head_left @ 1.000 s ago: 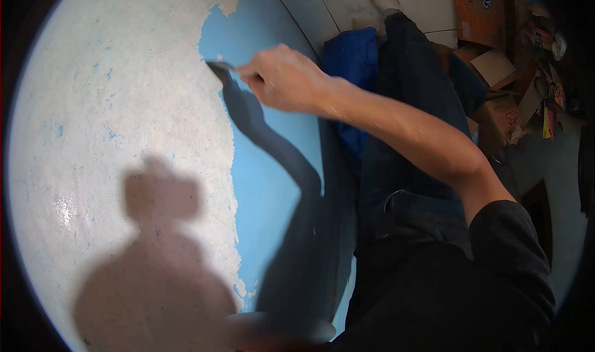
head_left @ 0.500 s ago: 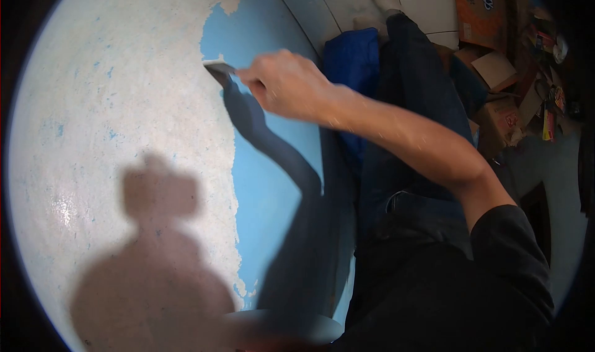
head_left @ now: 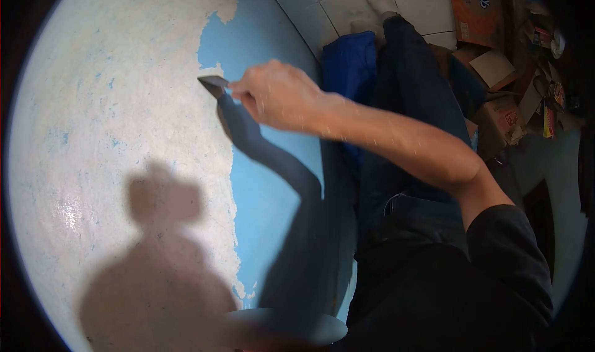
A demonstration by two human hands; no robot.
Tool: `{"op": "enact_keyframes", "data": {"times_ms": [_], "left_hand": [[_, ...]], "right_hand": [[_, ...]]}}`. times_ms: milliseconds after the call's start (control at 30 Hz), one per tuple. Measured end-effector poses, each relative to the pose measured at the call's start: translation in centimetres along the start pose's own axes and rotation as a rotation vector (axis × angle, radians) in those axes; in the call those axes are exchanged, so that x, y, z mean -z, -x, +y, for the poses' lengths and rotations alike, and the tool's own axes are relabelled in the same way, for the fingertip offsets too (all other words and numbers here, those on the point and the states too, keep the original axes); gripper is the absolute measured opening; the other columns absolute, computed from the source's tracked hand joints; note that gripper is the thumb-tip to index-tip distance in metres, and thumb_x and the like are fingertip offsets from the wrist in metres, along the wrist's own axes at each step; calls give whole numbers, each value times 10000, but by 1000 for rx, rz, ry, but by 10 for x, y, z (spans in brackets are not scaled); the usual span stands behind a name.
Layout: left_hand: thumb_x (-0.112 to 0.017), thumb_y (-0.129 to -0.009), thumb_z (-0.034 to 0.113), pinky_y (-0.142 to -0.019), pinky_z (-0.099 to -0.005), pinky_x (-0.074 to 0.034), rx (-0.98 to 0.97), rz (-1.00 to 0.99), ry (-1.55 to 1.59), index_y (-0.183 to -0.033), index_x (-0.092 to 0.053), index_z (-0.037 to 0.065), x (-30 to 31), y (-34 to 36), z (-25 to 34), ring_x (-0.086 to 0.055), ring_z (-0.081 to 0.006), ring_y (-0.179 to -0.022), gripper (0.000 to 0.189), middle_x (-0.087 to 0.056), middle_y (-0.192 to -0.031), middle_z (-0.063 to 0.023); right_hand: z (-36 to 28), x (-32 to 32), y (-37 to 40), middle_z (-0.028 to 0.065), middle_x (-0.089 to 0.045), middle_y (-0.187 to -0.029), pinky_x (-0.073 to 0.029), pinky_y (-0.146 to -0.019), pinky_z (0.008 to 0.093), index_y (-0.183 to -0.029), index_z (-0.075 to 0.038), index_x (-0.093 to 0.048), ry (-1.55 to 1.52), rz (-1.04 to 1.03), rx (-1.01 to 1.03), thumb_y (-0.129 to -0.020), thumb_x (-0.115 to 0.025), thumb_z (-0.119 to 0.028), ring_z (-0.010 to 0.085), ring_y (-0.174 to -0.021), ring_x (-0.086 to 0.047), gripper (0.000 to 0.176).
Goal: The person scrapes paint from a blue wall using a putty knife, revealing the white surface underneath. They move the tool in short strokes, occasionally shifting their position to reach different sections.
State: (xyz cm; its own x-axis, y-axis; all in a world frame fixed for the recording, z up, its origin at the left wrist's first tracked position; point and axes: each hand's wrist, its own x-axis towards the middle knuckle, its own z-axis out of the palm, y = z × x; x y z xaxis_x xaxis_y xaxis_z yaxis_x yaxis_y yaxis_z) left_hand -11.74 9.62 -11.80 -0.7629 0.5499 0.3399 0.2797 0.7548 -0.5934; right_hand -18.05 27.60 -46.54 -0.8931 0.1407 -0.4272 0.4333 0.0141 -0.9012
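My right hand (head_left: 276, 98) is closed around a scraper (head_left: 211, 83), its fingers hiding most of the handle. The flat metal blade points left and rests at the ragged border between blue paint (head_left: 263, 35) and the whitish, stripped wall surface (head_left: 111, 104). Small blue flecks remain scattered over the pale area. Light specks cling to my forearm. A dark shadow of the arm falls across the blue strip just below the blade. My left hand is out of view.
To the right of the wall, a blue bag-like item (head_left: 350, 60) lies beside my outstretched legs (head_left: 412, 73) on the tiled floor (head_left: 353, 8). An orange carton (head_left: 476, 11), opened cardboard boxes (head_left: 496, 122) and clutter fill the upper right. A blurred pale-blue rounded object (head_left: 328, 328) shows at the bottom.
My right hand and the scraper have moved slightly down and left in the view along the paint border. The whole view has also shifted a little.
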Motion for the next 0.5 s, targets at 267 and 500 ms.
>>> {"op": "enact_keyframes", "data": {"times_ms": [267, 500], "left_hand": [[-591, -1064, 229, -405, -354, -299, -237, 22, 157, -505, -408, 121, 0, 4, -25, -339, -174, -372, 598, -377, -446, -22], [-589, -1061, 211, -420, -359, -323, -289, 25, 113, -510, -416, 112, 3, 1, -22, -354, -187, -381, 585, -408, -458, -28]], "right_hand": [[-11, 6, -24, 235, -748, -932, -610, -737, 475, -1111, -23, -781, 59, -92, -91, -960, -621, -77, 393, -808, -747, 226], [-11, 8, -32, 228, -743, -875, -610, -729, 470, -1049, -27, -781, 72, -144, -131, -939, -611, -55, 398, -808, -743, 204]]}}
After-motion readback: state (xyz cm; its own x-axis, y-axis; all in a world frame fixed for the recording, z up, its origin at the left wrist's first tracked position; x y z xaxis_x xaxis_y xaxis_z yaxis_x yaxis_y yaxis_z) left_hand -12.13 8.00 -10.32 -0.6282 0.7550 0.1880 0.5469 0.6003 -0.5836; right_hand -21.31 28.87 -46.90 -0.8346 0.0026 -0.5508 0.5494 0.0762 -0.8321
